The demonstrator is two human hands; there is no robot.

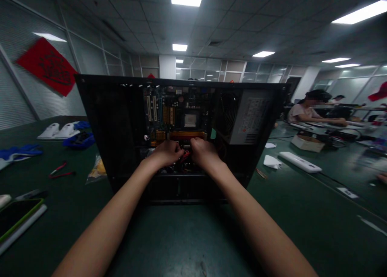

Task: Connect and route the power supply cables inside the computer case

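An open black computer case [115,119] lies on the dark green table [187,236] in front of me. Inside it I see a motherboard [178,111] with orange slots, and a grey power supply [250,115] with a fan on the right. Both my hands reach into the case below the motherboard. My left hand [166,153] and my right hand [204,151] are closed, knuckles up, side by side. Between them shows a small red and orange piece [185,155], maybe a connector or cable. Their fingertips are hidden.
On the left lie a red-handled tool [60,170], a plastic bag [97,169], blue cloth [21,151], white objects [59,130] and a green-edged tablet [18,216]. On the right are a white strip [299,162], crumpled paper [271,161] and a cardboard box [307,142]. Another person [305,109] sits at the far right.
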